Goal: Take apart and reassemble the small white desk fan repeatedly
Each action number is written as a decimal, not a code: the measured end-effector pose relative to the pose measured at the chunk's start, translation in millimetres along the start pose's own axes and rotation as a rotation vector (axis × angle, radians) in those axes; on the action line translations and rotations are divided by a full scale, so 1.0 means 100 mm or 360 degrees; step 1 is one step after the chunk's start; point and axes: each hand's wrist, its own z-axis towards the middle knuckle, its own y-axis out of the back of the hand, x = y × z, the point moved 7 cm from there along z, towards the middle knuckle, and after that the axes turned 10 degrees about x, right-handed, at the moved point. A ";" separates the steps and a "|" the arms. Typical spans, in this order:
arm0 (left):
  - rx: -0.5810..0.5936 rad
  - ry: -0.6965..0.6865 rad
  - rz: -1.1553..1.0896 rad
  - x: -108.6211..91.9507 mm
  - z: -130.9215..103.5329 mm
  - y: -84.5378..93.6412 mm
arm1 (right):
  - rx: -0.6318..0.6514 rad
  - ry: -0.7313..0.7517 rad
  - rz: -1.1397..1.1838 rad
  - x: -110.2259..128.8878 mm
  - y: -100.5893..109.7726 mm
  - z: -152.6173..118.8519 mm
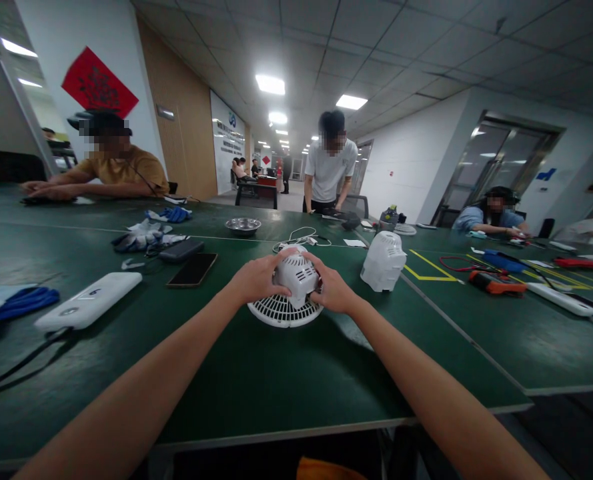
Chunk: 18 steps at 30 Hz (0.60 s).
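Your left hand (pixel 256 280) and right hand (pixel 332 288) both curl closed around the white fan motor housing (pixel 297 275), sitting on its round grille (pixel 282 311) face-down at table centre. The detached rear cover (pixel 383 261) stands at two o'clock, so disassembly looks partway. Your fingers hide any screws.

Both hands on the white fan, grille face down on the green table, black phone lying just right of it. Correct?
Not quite: in the head view the black phone lies left of the white fan, not right. Left hand and right hand both grip it, grille down on the green table.
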 end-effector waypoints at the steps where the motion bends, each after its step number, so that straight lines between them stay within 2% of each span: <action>1: -0.0034 0.0019 -0.0035 0.02 -0.01 -0.01 | -0.0029 -0.0012 -0.0019 -0.04 0.01 0.00; 5: -0.0165 0.0087 -0.0196 0.20 -0.03 -0.09 | -0.0109 -0.0116 -0.0049 -0.27 0.05 -0.01; 9: -0.0232 0.0480 -0.0405 0.65 -0.05 -0.26 | -0.0135 -0.0230 0.0011 -0.41 0.11 -0.05; 13: -0.0189 0.0760 -0.0595 0.97 -0.09 -0.41 | -0.0059 -0.0183 0.0179 -0.31 0.10 -0.09; 18: -0.0158 0.0841 -0.0690 1.05 -0.12 -0.46 | -0.0039 -0.0225 0.0234 -0.20 -0.01 -0.09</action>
